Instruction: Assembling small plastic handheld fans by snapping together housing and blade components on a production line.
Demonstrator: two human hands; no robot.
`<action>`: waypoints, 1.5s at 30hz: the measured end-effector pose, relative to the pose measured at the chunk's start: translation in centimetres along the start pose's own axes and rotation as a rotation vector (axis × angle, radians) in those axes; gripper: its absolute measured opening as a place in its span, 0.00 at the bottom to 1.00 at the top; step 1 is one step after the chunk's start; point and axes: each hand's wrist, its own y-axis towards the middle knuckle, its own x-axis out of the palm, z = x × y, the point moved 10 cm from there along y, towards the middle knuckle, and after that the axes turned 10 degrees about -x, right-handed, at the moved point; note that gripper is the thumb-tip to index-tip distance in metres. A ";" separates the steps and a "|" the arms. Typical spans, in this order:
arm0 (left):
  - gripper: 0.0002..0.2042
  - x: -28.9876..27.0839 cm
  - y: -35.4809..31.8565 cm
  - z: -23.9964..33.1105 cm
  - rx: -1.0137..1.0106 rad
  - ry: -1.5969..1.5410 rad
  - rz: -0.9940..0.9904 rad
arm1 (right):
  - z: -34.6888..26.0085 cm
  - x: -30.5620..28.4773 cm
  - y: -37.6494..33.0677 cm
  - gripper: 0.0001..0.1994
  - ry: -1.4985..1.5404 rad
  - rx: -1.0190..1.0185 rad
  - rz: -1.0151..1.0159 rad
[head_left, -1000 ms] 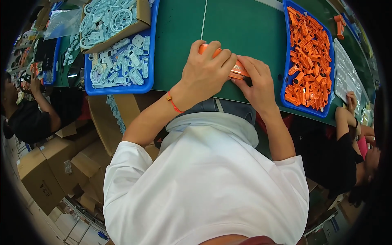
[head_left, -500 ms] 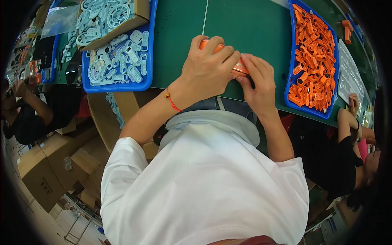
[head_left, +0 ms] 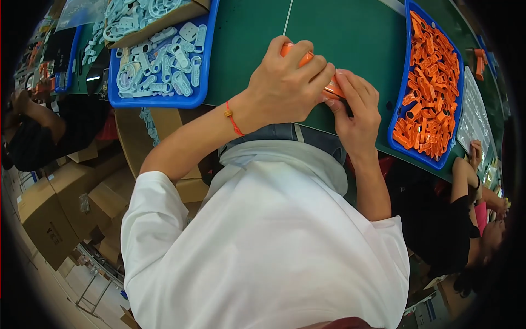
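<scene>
Both of my hands work one orange plastic part [head_left: 307,68] on the green table [head_left: 350,33], just ahead of my chest. My left hand [head_left: 287,82] is curled over the part from above, fingers closed around it, so most of it is hidden; only an end at my fingertips and a strip beside my right hand show. My right hand [head_left: 356,109] pinches that strip from the near side, thumb and fingers closed on it. This two-handed hold appears to brace the part against the table while it is pressed or fitted.

To the right of my grip, well within reach, a blue tray [head_left: 400,104] holds a heap of matching orange parts [head_left: 433,82]. To the left, a second blue tray [head_left: 159,101] holds pale blue-white plastic parts [head_left: 159,66], with a cardboard box [head_left: 181,13] of similar parts beyond it. Stock stands on either side, so either hand can reach it.

A printed white sheet [head_left: 474,118] lies right of the orange tray. Brown cartons [head_left: 46,219] are stacked on the floor, below left.
</scene>
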 end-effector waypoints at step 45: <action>0.40 4.4 -1.0 -2.0 -0.826 -1.616 -0.162 | 3.1 2.1 -1.0 0.31 1.146 0.739 0.174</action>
